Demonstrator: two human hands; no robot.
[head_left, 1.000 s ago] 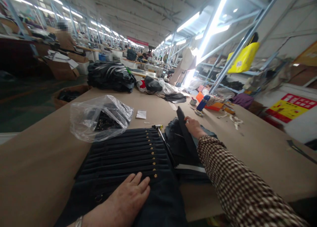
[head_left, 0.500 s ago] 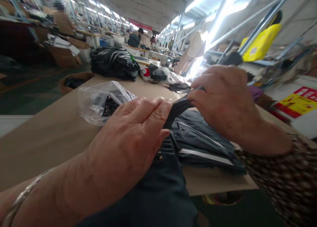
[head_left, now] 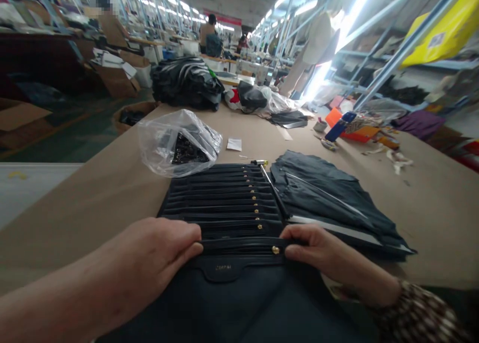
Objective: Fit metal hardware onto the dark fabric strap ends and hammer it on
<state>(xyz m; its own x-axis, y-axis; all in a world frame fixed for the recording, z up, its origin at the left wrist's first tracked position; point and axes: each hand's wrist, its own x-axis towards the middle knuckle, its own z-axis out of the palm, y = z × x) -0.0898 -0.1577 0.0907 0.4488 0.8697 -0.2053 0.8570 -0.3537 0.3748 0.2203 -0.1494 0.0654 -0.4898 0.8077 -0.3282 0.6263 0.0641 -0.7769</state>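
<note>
A dark leather panel [head_left: 239,303] with a zipped top edge, a gold zipper pull [head_left: 276,250] and a small lettered tab [head_left: 223,269] lies nearest me. My left hand [head_left: 172,243] pinches the left part of that edge between thumb and fingers. At its right end, my right hand [head_left: 305,243] grips the same edge. Directly beyond is a stack of similar zipped panels [head_left: 213,203], overlapped in rows with their gold pulls lined up. A screwdriver-like tool [head_left: 267,176] with a yellow-and-black end lies along the stack's right side.
A clear plastic bag [head_left: 157,143] of black parts sits beyond the stack. Dark cut pieces [head_left: 322,193] with pale strips lie to the right. Farther back are a dark bundle [head_left: 187,84], an orange box [head_left: 361,131] and a white paper slip [head_left: 234,144] on the brown tabletop [head_left: 430,208].
Both hands have come down and nearer to me, spreading the panel's edge straight across. The stack and its row of gold pulls now show beyond them.
</note>
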